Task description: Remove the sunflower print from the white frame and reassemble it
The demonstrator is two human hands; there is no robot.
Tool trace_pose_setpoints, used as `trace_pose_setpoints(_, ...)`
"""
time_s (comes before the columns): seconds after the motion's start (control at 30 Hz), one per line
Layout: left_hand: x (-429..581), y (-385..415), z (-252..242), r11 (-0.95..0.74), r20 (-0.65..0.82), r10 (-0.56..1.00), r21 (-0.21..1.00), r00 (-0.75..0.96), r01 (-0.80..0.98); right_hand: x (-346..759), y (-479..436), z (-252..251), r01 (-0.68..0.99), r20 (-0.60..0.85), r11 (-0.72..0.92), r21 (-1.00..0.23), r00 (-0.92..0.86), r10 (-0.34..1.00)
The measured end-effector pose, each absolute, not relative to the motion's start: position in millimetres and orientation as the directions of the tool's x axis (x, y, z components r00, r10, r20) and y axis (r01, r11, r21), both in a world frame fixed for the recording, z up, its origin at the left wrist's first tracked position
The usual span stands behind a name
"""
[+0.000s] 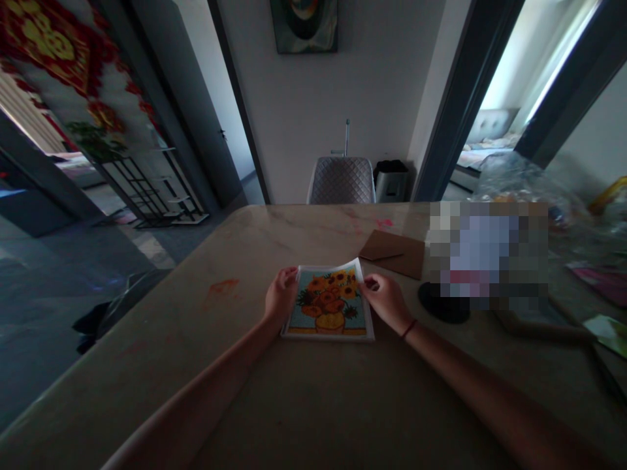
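In the head view a white-bordered picture of sunflowers in a yellow vase (pixel 329 303) lies at the middle of the table, its far right corner curling upward. My left hand (pixel 283 294) is closed on its left edge near the far corner. On the opposite side my right hand (pixel 386 299), with a dark band at the wrist, pinches the right edge. Whether it is a single sheet or a stack, I cannot tell. Just beyond my right hand lies a brown envelope (pixel 394 253), its flap facing up.
A round black base (pixel 445 305) stands right of my right hand, beneath a blurred-out patch. Further right are a dark tray-like object (pixel 543 323) and crumpled clear plastic (pixel 529 179). The marble-patterned table (pixel 220 365) has a quilted chair (pixel 341 181) at its far edge.
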State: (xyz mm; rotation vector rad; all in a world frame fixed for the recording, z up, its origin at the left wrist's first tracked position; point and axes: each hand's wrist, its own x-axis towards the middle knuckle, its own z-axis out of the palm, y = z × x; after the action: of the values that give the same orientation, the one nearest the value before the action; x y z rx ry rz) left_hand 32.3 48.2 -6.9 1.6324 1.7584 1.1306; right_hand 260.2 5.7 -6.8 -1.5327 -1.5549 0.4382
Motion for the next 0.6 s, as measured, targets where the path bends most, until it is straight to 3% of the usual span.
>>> trace_pose_setpoints(0.17, 30.9, 51.4, -12.4, -0.054, 0.192, 0.97, 0.771, -0.15, 0.635, 259.5, 3.0, -14.5, 0.69, 0.436, 0.246, -0.681, 0.112, 0.893)
trace_pose_setpoints(0.33, 33.6, 47.2, -7.2, -0.058, 0.195, 0.971, 0.752, -0.138, 0.656, 259.7, 1.1, -13.9, 0.765, 0.403, 0.291, -0.575, -0.045, 0.914)
trace_pose_setpoints(0.6, 35.9, 39.2, 3.1, -0.083, 0.192, 0.98, 0.654, -0.058, 0.752, 263.7, -4.7, -10.1, 0.817, 0.435, 0.308, -0.487, -0.078, 0.897)
